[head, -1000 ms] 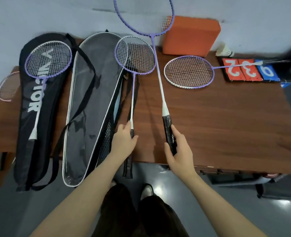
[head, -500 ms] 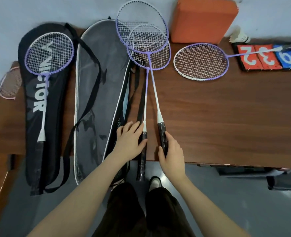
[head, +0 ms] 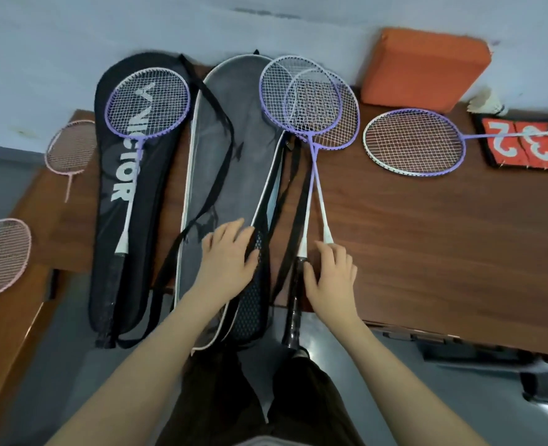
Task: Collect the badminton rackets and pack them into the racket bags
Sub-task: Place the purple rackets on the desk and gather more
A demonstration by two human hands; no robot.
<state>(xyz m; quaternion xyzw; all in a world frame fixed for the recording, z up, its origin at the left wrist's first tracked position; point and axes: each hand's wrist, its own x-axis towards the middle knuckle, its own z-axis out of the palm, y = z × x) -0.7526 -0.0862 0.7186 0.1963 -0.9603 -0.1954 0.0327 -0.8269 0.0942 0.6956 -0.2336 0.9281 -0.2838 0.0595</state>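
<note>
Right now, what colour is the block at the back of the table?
Orange; the block shows plainly in the head view, against the wall.

Two purple rackets (head: 311, 123) are lying crossed beside the open grey bag (head: 214, 175), their heads overlapping. A third purple racket (head: 147, 104) is resting on the black Victor bag (head: 118, 220), and a fourth (head: 414, 141) is lying flat further right.

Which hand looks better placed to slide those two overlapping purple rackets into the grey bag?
The right hand: it rests on the two rackets' handles. The left hand lies flat on the grey bag, well placed to hold it open.
</note>
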